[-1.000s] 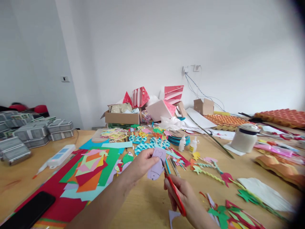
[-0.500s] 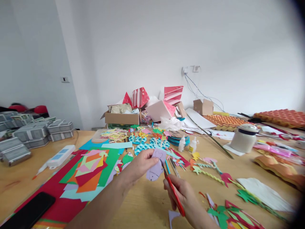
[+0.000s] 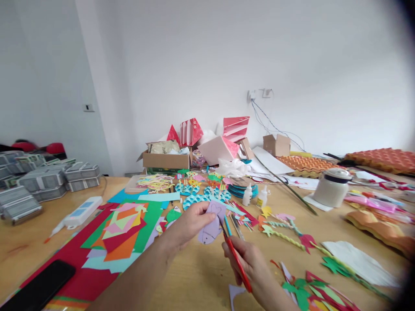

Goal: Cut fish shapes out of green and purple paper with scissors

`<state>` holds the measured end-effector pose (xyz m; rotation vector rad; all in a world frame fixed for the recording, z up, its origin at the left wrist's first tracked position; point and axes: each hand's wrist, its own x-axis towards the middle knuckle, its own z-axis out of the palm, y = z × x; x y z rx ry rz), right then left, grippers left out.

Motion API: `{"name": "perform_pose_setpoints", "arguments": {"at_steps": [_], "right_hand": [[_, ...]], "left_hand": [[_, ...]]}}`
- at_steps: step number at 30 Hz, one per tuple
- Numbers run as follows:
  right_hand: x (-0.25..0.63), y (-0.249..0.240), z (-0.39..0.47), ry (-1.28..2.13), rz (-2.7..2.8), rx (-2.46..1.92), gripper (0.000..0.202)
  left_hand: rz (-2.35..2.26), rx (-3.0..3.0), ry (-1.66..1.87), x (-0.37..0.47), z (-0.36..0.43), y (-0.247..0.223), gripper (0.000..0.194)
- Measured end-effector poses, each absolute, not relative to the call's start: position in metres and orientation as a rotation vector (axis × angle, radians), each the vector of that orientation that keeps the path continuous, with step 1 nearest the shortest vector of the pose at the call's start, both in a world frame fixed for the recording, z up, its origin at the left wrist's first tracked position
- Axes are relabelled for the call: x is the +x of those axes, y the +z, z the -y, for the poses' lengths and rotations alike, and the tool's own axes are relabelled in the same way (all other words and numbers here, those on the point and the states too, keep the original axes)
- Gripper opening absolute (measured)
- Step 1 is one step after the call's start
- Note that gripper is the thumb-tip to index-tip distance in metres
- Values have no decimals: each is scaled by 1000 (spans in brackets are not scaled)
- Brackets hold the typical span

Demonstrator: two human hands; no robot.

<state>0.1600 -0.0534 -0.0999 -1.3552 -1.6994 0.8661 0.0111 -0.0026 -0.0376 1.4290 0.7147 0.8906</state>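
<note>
My left hand [image 3: 193, 222] pinches a piece of purple paper [image 3: 211, 232] between thumb and fingers, above the table. Drawn on the paper are a heart at the top and a fish-like outline with an eye at the lower end. My right hand [image 3: 245, 261] is wrapped around red-handled scissors [image 3: 238, 263]. Their dark blades point up and away from me and meet the right edge of the paper. How far the blades are apart is hard to make out. A purple offcut [image 3: 236, 293] lies on the table below my right hand.
Coloured paper sheets [image 3: 129, 229] and a black phone [image 3: 48, 283] lie to the left. Glue bottles [image 3: 262, 197], blue paper discs [image 3: 241, 192] and paper fish stand beyond my hands. Paper scraps [image 3: 303, 293], braided strings [image 3: 288, 239] and a lidded white mug [image 3: 332, 190] are at right.
Both hands stay almost in place. The purple paper has shifted and tilted very slightly against the scissor blades.
</note>
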Motion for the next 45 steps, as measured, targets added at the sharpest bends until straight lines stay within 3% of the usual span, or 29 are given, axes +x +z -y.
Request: {"name": "perform_pose_setpoints", "arguments": {"at_steps": [29, 45], "right_hand": [[159, -97, 55, 974, 1697, -1361, 29], [153, -103, 59, 1173, 1515, -1177, 46]], "left_hand": [[-703, 1355, 927, 9, -2, -40, 17], [-648, 1138, 1027, 22, 9, -45, 19]]}}
